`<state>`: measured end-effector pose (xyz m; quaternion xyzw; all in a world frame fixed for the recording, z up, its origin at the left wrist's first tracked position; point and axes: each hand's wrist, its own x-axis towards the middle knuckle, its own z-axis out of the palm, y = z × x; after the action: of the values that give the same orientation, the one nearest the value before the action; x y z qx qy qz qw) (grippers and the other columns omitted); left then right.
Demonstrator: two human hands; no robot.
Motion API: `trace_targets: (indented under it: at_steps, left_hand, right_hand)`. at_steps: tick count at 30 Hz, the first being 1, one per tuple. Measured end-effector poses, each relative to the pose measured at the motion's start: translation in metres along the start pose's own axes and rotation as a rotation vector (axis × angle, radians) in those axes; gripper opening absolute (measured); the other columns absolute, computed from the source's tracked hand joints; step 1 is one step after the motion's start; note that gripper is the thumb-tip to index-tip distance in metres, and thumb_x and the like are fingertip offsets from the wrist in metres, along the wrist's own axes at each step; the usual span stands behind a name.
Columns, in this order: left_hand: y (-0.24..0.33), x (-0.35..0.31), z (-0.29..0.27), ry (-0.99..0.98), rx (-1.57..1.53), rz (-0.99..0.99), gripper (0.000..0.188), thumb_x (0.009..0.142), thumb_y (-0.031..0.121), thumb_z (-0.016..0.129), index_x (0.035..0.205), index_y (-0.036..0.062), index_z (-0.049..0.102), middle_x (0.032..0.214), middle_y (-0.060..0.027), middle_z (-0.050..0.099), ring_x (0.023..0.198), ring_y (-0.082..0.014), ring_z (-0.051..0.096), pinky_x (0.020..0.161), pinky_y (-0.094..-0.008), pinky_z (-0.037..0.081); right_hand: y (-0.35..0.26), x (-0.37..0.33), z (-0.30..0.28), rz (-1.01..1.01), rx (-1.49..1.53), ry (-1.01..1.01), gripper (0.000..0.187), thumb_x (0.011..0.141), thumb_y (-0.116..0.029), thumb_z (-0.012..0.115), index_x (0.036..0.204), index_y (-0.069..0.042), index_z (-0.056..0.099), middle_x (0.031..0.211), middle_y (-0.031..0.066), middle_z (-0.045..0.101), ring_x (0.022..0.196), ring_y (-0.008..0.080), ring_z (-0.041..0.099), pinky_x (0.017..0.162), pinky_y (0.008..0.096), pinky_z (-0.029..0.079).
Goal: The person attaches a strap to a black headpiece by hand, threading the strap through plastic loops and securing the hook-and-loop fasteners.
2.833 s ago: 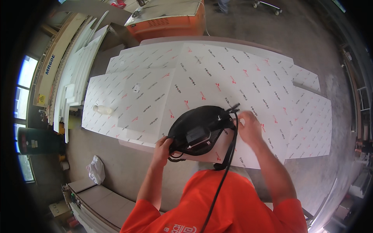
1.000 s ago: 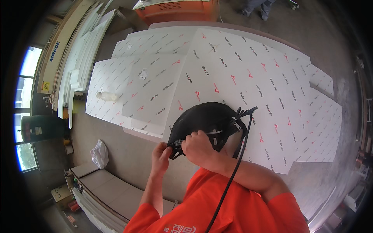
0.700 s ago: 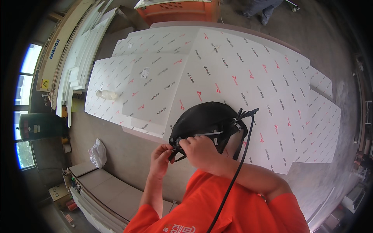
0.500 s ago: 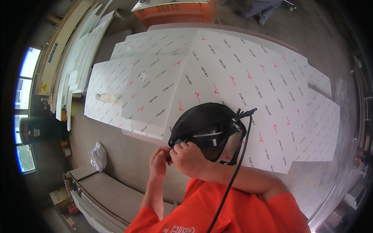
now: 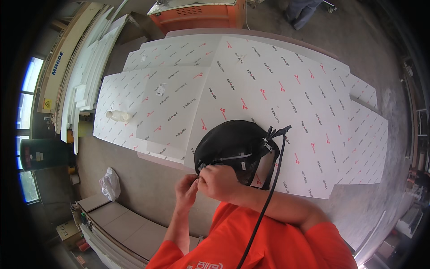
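A black mesh item shaped like a cap (image 5: 233, 134) is in front of my chest. It has a zipper, a pale tie strip and a thick black cable (image 5: 268, 197) running down past my right forearm. My right hand (image 5: 219, 181) is closed at its lower left edge, fingers curled against the mesh. My left hand (image 5: 185, 189) is pinched tight beside it, and the fingertips of both hands meet. Whatever small piece is between them is hidden by the fingers. Beyond lies a stack of large white printed sheets (image 5: 242, 71).
On the sheets at left lies a whitish bottle (image 5: 118, 115). A white plastic bag (image 5: 110, 184) rests by a stack of grey-brown panels (image 5: 127, 226). Long boards (image 5: 89, 76) lean at the far left. An orange machine (image 5: 197, 15) and a person's legs (image 5: 301, 12) are at the back.
My left fingers have drawn closer to my right ones, covering a small dark piece that showed between them. The view has shifted slightly, and the person at the back has moved a little.
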<state>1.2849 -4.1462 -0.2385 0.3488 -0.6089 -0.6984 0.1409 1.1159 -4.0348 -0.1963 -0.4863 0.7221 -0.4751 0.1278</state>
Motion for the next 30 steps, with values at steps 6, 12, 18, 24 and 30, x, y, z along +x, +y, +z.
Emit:
trace_targets:
  at_steps: [6,12,18,24,30]
  left_hand:
    - [-0.003,0.009,-0.008,0.012,-0.027,-0.128,0.013,0.099,0.014,0.074,0.097,0.0026,0.069,0.076,0.007,0.058,0.065,-0.0021,0.046,0.057,-0.0208,0.034]
    - [-0.013,0.012,-0.012,0.035,-0.063,-0.198,0.013,0.097,0.014,0.075,0.093,0.0043,0.068,0.069,0.0091,0.054,0.058,-0.0007,0.041,0.052,-0.0207,0.029]
    - [-0.018,0.01,-0.017,0.048,-0.016,-0.217,0.015,0.099,0.017,0.074,0.097,0.0026,0.07,0.076,0.0064,0.059,0.066,-0.0029,0.047,0.059,-0.0215,0.035]
    - [-0.011,0.009,-0.028,0.059,0.025,-0.223,0.018,0.099,0.018,0.073,0.099,0.0,0.071,0.082,0.0041,0.064,0.074,-0.0055,0.053,0.067,-0.023,0.041]
    - [-0.007,0.018,-0.032,0.085,0.365,-0.062,0.014,0.094,0.012,0.073,0.101,0.0004,0.071,0.088,-0.0065,0.068,0.084,-0.0178,0.064,0.077,-0.0298,0.049]
  right_hand:
    - [0.0,0.003,-0.042,0.27,0.268,0.192,0.011,0.081,-0.007,0.069,0.073,-0.006,0.062,0.066,0.0087,0.063,0.056,0.0277,0.062,0.05,0.0369,0.046]
    - [0.011,-0.003,-0.07,0.2,0.172,0.27,0.011,0.08,-0.005,0.07,0.072,-0.006,0.064,0.064,0.0074,0.062,0.056,0.0258,0.061,0.05,0.0371,0.047]
    - [0.032,-0.015,-0.093,0.164,0.025,0.348,0.01,0.08,0.0,0.07,0.073,-0.003,0.064,0.063,0.0094,0.061,0.054,0.0249,0.059,0.048,0.0352,0.045]
    - [0.041,-0.025,-0.103,0.365,0.202,0.39,0.008,0.087,-0.002,0.07,0.079,0.0,0.067,0.069,0.0091,0.064,0.055,0.0184,0.06,0.051,0.0301,0.044]
    - [0.043,-0.046,-0.102,0.343,0.069,0.178,0.009,0.089,-0.007,0.074,0.088,0.001,0.069,0.078,0.0111,0.069,0.065,0.0211,0.067,0.055,0.0332,0.049]
